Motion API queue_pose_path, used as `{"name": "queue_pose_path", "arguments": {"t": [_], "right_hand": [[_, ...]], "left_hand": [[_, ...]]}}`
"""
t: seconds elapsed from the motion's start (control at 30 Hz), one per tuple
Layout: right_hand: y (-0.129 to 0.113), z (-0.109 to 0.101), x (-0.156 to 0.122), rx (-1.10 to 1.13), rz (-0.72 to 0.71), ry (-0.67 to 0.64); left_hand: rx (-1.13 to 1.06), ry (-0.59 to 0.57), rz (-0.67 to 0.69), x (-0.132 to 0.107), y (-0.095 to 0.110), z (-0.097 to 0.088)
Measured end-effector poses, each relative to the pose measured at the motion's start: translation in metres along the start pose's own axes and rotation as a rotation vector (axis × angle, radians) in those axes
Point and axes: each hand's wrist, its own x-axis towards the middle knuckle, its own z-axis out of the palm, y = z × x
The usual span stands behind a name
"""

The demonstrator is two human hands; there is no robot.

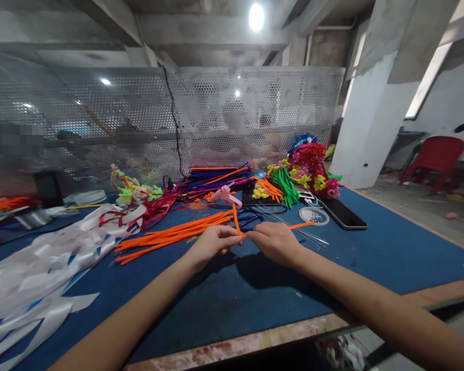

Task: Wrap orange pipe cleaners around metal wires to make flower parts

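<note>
An orange pipe cleaner is bent between my hands, one end standing up and the other passing out to the right beyond my knuckles. My left hand pinches it near the bend with thumb and forefinger. Close beside it, my right hand is closed around the same pipe cleaner, its fingertips partly hidden. Just behind the hands lie dark-handled scissors and a pink glue gun. A bundle of orange pipe cleaners rests on the blue tabletop left of my hands.
White ribbons spread over the left side. Purple and orange stems, green stems and fuzzy flowers are heaped at the back. A phone, a dish of beads and thin wires lie to the right. A perforated metal screen stands behind.
</note>
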Motion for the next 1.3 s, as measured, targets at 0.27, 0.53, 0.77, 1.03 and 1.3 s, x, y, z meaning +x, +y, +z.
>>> {"name": "queue_pose_path", "arguments": {"t": [0.27,0.53,0.77,1.03,1.3], "right_hand": [[0.010,0.002,0.000,0.144,0.139,0.019],[0.009,0.000,0.000,0.093,0.054,-0.004],[0.006,0.000,0.000,0.054,0.024,-0.029],[0.008,-0.002,-0.001,0.031,-0.039,-0.008],[0.010,0.000,-0.001,0.049,0.000,0.000]], "left_hand": [[-0.135,0.074,0.060,-0.001,0.004,-0.004],[0.058,0.028,0.083,0.001,0.003,-0.009],[0.625,0.242,0.361,-0.011,0.007,-0.001],[0.393,0.090,0.170,-0.004,-0.003,0.000],[0.078,0.114,0.108,0.002,-0.001,-0.004]]}}
